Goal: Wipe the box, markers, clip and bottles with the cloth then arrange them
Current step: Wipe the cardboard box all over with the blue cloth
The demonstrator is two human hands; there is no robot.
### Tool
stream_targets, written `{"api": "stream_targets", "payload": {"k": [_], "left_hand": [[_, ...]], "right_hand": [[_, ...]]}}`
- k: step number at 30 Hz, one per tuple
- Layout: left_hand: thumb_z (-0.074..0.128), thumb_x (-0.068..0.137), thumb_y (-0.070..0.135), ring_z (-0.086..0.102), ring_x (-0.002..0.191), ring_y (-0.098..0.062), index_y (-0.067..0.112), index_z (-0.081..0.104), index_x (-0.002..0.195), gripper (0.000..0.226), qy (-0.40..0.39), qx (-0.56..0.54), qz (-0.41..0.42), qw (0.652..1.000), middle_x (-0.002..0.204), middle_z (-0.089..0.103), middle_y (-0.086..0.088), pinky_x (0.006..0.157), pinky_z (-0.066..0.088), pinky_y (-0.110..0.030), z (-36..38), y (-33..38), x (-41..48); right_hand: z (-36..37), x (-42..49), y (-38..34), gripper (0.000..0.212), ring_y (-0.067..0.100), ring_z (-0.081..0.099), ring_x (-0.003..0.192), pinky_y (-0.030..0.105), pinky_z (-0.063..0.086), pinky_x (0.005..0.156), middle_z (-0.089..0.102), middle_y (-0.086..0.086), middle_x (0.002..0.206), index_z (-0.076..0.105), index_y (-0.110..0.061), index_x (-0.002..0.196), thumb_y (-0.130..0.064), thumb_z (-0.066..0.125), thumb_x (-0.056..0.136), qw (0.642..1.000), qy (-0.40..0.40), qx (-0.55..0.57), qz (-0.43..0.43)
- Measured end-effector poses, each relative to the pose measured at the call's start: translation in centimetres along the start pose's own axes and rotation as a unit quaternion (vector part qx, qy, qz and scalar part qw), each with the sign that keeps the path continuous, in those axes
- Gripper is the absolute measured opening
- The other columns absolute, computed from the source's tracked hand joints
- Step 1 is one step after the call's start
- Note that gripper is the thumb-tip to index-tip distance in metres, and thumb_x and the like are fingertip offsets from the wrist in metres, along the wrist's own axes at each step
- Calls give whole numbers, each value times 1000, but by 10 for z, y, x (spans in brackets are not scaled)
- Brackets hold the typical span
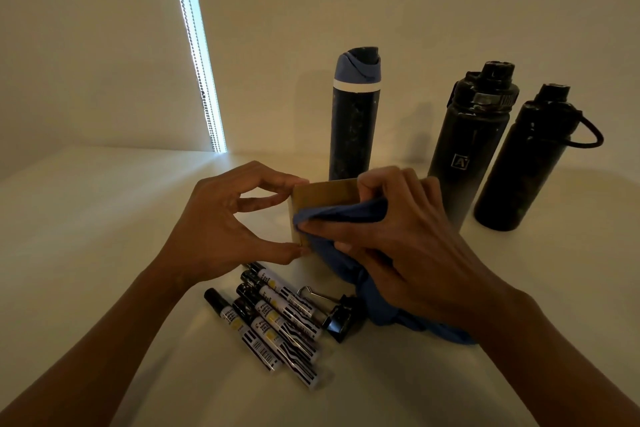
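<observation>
Box: we see the box [325,192] upright between our hands, in front of the bottles.
Left hand [221,222]: fingertips pinch the box's left edge.
Right hand [398,232]: presses the cloth [346,213] against the box, gripping it.
Room: open bench [86,218] to the left; wall behind.
Count: three bottles [467,146], five markers [273,315], one clip [337,317] beside them.

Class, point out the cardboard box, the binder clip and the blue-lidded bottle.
cardboard box [327,194]: head view, on its upper brown face.
binder clip [341,317]: head view, on its black body.
blue-lidded bottle [353,128]: head view, on its dark body.
</observation>
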State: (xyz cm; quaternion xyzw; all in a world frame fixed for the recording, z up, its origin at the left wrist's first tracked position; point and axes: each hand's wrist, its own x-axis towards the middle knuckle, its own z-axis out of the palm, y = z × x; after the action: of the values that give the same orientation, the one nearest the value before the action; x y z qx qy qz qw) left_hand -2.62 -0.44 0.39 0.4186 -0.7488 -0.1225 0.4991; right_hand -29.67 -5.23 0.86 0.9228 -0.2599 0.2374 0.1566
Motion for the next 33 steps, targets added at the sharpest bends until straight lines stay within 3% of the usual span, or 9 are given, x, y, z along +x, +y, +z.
{"api": "stream_targets", "payload": {"k": [3,9,13,19,25,33], "left_hand": [[100,60,16,68,118,-28,12,70,122,70,4,1,-8,1000,121,73,-1,100,59,-44,0,0,0],[100,61,22,68,119,-28,10,69,124,71,15,24,-10,1000,122,72,-1,98,60,-47,-2,-1,0],[99,60,28,68,119,-25,14,69,122,71,15,37,-3,999,122,72,2,98,60,-42,1,7,0],[101,60,25,67,119,-27,10,68,124,73,10,51,31,998,123,71,0,98,60,-37,7,13,0],[98,66,34,67,120,-27,11,67,125,71,9,55,44,997,124,70,0,98,59,-33,11,13,-1],[100,66,30,63,125,-29,11,65,128,73,-2,22,-1,1000,128,67,1,100,59,-45,6,1,-3]], "right_hand": [[-5,-17,7,51,21,36,113,39,33,90,41,3,125,44,-57,139,-39,54,92,1000,-25,-2,-5],[-20,-31,42,51,23,39,106,38,31,87,41,5,116,46,-49,142,-30,56,97,994,60,-18,86],[-17,-29,42,53,17,34,104,34,33,88,36,1,114,42,-39,148,-50,51,97,989,67,13,130],[-19,-23,33,86,11,29,107,31,31,91,32,0,116,38,-28,152,-77,51,84,991,46,11,124],[-21,-24,34,93,15,35,106,34,36,90,34,2,116,40,-26,151,-76,61,76,990,49,19,131],[-18,-32,45,100,10,38,107,38,46,94,34,-1,124,38,-29,151,-72,73,68,977,68,98,176]]}}
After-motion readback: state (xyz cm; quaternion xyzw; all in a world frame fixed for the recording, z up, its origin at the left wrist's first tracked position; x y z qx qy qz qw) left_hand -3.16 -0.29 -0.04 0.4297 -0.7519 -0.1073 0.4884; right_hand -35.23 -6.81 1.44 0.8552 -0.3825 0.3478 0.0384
